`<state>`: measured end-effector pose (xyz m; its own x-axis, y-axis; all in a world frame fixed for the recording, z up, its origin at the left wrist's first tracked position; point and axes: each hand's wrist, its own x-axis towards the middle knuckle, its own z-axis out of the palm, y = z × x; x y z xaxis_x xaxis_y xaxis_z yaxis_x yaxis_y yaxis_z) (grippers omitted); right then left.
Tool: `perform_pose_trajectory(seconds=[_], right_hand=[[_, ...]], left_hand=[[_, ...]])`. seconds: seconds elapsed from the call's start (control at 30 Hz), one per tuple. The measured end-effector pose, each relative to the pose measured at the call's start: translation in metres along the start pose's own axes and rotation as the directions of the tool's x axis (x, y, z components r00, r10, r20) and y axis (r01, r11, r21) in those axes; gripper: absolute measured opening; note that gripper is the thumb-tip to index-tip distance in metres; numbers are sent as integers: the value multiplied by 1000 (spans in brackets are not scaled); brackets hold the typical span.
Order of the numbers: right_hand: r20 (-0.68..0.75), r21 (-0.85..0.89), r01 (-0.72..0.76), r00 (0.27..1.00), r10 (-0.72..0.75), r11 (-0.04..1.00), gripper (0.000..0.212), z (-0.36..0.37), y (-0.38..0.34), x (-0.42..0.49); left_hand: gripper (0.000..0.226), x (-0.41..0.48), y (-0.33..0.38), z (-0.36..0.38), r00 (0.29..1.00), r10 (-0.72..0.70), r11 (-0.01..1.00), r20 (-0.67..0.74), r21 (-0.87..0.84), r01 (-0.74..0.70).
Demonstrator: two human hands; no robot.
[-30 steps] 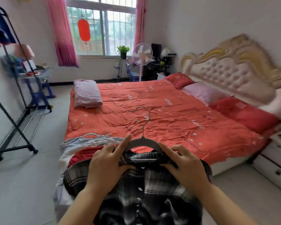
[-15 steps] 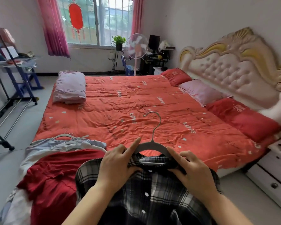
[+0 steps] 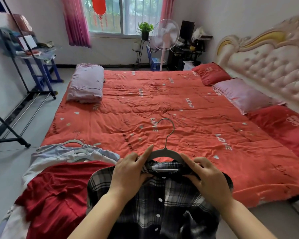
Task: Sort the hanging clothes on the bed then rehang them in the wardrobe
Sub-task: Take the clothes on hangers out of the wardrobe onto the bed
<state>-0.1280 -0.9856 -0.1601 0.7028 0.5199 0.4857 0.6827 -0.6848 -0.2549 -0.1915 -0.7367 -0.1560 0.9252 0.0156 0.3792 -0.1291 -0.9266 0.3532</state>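
A black-and-white plaid shirt (image 3: 159,204) on a grey hanger (image 3: 164,153) is held over the near edge of the bed (image 3: 162,104). My left hand (image 3: 128,171) grips the shirt's collar and the hanger's left shoulder, index finger stretched along it. My right hand (image 3: 205,175) grips the collar and the hanger's right shoulder. To the left on the bed lie a dark red garment (image 3: 59,192) and, beyond it, pale blue and white garments on hangers (image 3: 72,152).
A black clothes rack (image 3: 10,94) stands on the floor at the left. A folded lilac quilt (image 3: 85,83) lies at the bed's far left corner, pillows (image 3: 243,95) along the headboard at the right. A standing fan (image 3: 166,37) is by the window.
The view has tilted down and shifted closer to the bed. Both hands keep the same hold on the plaid shirt and hanger, now slightly further over the bed.
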Motion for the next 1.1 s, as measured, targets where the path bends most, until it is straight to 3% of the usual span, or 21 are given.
perform_pose_trajectory(seconds=[0.17, 0.5, 0.73, 0.97, 1.1], right_hand=[[45, 36, 16, 999, -17, 999, 101, 37, 20, 62], [54, 19, 43, 998, -44, 999, 91, 84, 52, 160], [181, 118, 21, 982, -42, 993, 101, 136, 89, 213], [313, 206, -55, 950, -13, 977, 103, 204, 136, 248], [368, 214, -120, 929, 34, 969, 106, 263, 169, 267]], left_hand=[[113, 56, -44, 12, 1000, -9, 1000, -17, 15, 9], [112, 138, -104, 35, 999, -50, 997, 5, 57, 50], [100, 185, -135, 67, 977, -208, 978, 55, -13, 209], [87, 235, -167, 118, 889, -394, 918, 232, 146, 368], [90, 253, -189, 156, 876, -449, 892, 178, 150, 427]])
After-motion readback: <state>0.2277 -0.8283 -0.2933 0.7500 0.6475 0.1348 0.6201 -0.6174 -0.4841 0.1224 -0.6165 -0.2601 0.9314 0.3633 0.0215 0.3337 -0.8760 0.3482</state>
